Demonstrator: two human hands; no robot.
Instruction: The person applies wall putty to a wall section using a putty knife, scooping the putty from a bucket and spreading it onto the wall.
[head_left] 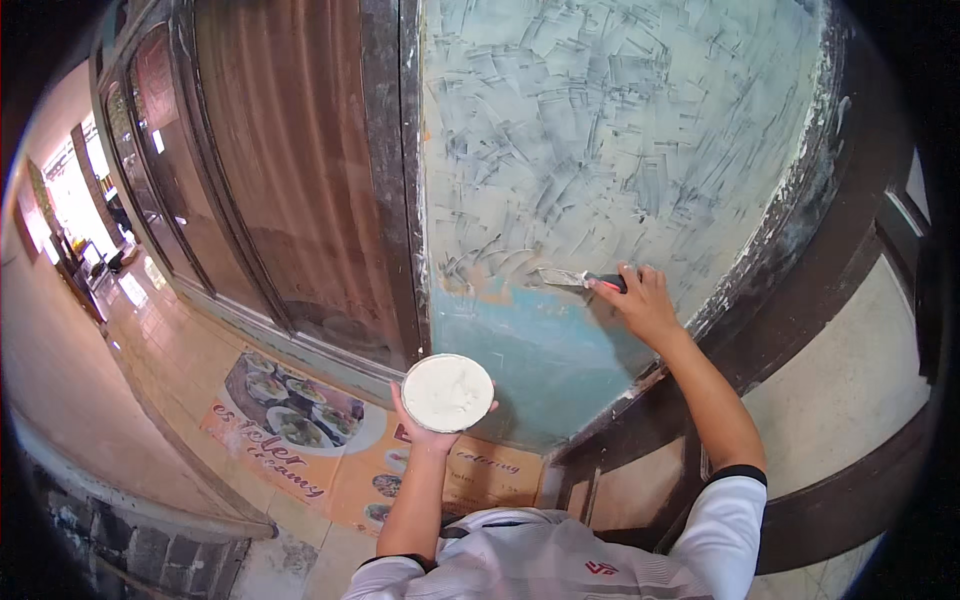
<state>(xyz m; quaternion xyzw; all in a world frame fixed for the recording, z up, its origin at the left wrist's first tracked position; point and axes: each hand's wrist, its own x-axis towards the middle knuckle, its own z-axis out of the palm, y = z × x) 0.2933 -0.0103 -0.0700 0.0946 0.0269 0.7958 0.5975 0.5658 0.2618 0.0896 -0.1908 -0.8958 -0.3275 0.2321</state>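
In my left hand [428, 436] is a round tub of white paste [448, 393], gripped from below with fingers around its sides. My right hand [648, 308] is closed on the red-and-black handle of a putty knife [567, 277]. Its metal blade points left and lies at the surface of a wall panel [600, 150]. Pale, streaky strokes of paste cover the upper part of this panel. Lower down, the surface is smoother and blue-green, with a brownish patch just under the blade.
Dark wooden frames with curtained glass [290, 180] stand left of the panel. A worn dark wooden frame [790, 200] borders its right. An orange printed banner [345, 490] lies on the tiled floor below. Grey blocks [120, 545] are at the lower left.
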